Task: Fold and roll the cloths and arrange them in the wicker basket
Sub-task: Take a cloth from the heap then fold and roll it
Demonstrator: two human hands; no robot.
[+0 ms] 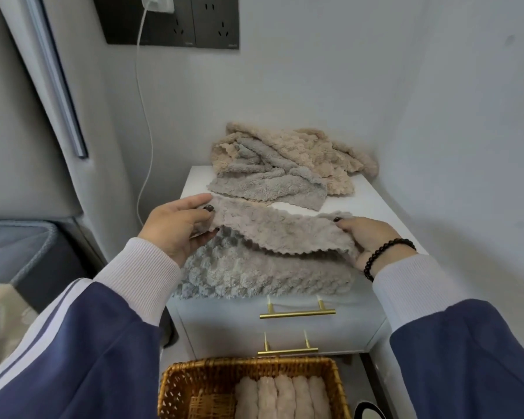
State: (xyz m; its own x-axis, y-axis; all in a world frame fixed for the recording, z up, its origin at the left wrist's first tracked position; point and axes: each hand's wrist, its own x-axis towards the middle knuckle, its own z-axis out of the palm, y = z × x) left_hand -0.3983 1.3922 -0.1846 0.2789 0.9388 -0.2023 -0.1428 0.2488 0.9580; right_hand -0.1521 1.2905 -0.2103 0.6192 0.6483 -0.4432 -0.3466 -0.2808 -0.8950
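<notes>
A fluffy grey cloth (266, 267) lies at the front of the white nightstand (372, 204), its far half lifted and folded toward me. My left hand (176, 228) pinches the fold's left corner. My right hand (363, 237) pinches the right corner. A heap of beige and grey cloths (285, 161) sits at the back of the nightstand top. On the floor below stands the wicker basket (194, 385), with several rolled beige cloths (282, 397) lined up in its right part.
The nightstand has two drawers with gold handles (297, 311). A white cable (144, 116) hangs from a wall socket at the upper left. A padded headboard and bed edge (28, 252) stand to the left. The wall closes in on the right.
</notes>
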